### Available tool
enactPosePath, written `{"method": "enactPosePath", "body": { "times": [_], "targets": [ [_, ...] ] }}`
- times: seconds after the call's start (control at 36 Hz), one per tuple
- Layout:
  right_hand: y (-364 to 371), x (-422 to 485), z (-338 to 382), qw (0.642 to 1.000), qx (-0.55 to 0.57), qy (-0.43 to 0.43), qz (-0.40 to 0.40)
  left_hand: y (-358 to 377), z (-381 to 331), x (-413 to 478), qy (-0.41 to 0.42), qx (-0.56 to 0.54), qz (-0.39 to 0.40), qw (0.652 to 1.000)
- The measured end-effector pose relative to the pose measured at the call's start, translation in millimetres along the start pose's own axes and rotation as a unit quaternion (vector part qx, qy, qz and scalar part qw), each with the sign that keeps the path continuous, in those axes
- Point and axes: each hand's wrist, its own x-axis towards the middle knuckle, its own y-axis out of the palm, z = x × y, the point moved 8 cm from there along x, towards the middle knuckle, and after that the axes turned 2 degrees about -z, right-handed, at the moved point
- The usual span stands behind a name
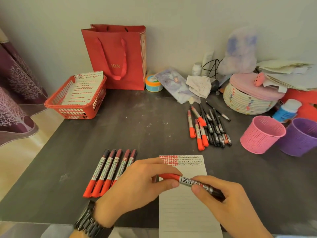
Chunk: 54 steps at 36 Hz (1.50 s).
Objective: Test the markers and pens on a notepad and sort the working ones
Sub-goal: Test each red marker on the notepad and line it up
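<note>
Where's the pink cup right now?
Head view, far right: the pink cup stands beside the purple cup, just right of the pen pile.

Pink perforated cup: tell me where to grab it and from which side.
Grip the pink cup round its wall, coming from the near left side. It stands mouth up, and the purple cup crowds its right side, leaving little room for fingers there.

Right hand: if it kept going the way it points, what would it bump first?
Most likely the left hand. The right hand points up-left along the red marker, and the left hand's fingers pinch its cap just ahead. Depth is hard to judge from one view.
</note>
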Motion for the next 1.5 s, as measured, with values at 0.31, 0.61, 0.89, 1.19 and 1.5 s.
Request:
{"method": "enactPosePath", "body": {
  "times": [0.31, 0.61, 0.89, 1.19, 1.5],
  "targets": [
    [21, -15, -2, 0.998, 0.049, 0.025, -0.032, 2, 14, -3, -0.056, -0.325, -0.072, 0.941],
    [69, -42, -4, 0.974, 0.158, 0.127, -0.097, 19, 17, -5, -0.147, -0.766, -0.236, 0.58],
    [65, -72, 5, 0.93, 0.208, 0.151, -0.261, 47, 3, -4, -0.187, -0.788, -0.239, 0.535],
    [58, -76, 7, 0.915, 0.223, 0.154, -0.297, 49, -9, 4, -0.195, -0.777, -0.225, 0.554],
    [73, -20, 21, 0.974, 0.167, 0.078, -0.129, 3, 32, -6, -0.2, -0.701, -0.258, 0.634]
  ]
}}
